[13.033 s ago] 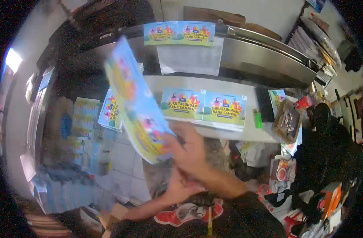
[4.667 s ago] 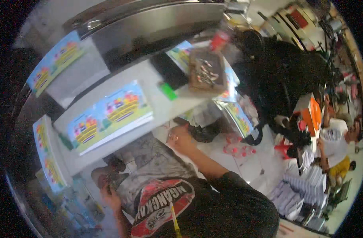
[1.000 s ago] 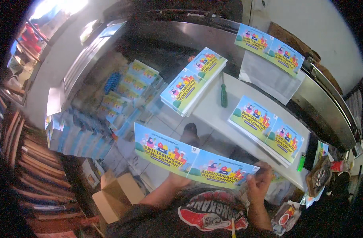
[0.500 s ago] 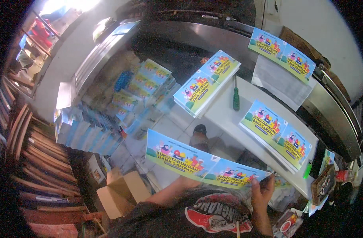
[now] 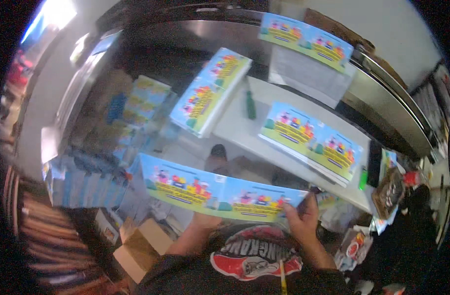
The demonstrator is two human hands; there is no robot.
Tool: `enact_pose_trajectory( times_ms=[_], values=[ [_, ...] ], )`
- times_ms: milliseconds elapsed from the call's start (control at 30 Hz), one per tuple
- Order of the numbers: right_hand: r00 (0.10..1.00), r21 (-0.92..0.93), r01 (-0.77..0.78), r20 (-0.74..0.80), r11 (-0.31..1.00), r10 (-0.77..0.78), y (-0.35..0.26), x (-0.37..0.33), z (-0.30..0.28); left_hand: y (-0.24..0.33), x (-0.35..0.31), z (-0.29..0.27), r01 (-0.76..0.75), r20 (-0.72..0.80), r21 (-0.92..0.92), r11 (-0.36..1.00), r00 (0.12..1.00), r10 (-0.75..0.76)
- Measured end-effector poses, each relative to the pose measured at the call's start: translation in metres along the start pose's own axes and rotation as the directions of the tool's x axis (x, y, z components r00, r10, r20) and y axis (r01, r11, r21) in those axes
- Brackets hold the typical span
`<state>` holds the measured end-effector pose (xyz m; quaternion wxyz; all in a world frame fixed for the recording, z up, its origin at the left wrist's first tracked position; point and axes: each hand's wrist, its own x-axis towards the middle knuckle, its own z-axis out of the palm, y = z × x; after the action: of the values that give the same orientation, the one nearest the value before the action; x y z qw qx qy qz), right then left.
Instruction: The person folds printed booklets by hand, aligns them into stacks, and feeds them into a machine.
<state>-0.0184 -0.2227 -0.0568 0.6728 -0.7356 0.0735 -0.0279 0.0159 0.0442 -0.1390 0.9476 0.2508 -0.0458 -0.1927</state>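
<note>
Blue, yellow and green print covers the long, thin rectangular paper sheet (image 5: pixel 220 194) which, in the head view, spans the near side of the white flat-topped table (image 5: pixel 234 120), on the person's side of it. The bare right hand (image 5: pixel 303 216) pinches the sheet's right end near the table's front edge, thumb on the printed face. The bare left hand (image 5: pixel 207 220) is under the lower edge, farther from the table; its fingers are hidden behind the paper, so I cannot tell how firmly it grips.

The sheet's left end reaches well past that hand, so it could sag or fold if tilted quickly. Too hard a press from the right thumb could crease the corner. The right end might also catch the table's front edge, though the gap is unclear.

On the table's right half, the thick stack of matching printed sheets (image 5: pixel 311 140) shows uneven white edges; a knock could skew it further. At the table's left end, the tall pile of similar sheets (image 5: pixel 212 88) seems to overhang, so a bump might tip some off. Between them, the slim green-handled screwdriver (image 5: pixel 251 104) could dent paper laid over it.
</note>
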Motion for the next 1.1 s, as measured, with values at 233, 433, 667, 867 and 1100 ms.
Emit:
enact_pose_trajectory(
  times_ms=[233,433,667,867,1100],
  values=[
    [0.999,0.064,0.040,-0.018,0.997,-0.039,-0.009,0.001,0.008,0.012,0.018,0.034,-0.017,0.032,0.021,1.000,0.999,0.016],
    [0.953,-0.407,0.263,-0.029,0.875,-0.301,-0.014,0.003,-0.010,0.017,0.022,0.042,-0.010,-0.329,0.450,0.893,0.928,0.176],
    [0.834,-0.581,0.494,0.526,0.647,-0.166,-0.061,0.027,0.025,0.016,0.027,0.103,0.174,-0.260,0.934,0.310,0.930,0.261],
    [0.768,-0.278,0.375,0.627,0.884,-0.129,-0.033,0.039,0.028,0.011,0.028,0.127,0.027,-0.126,0.821,0.570,0.983,0.135],
    [0.796,0.044,-0.408,0.506,0.912,0.332,-0.042,0.036,-0.012,0.034,0.022,0.113,0.216,-0.399,0.679,0.701,0.911,0.106]
  ],
)
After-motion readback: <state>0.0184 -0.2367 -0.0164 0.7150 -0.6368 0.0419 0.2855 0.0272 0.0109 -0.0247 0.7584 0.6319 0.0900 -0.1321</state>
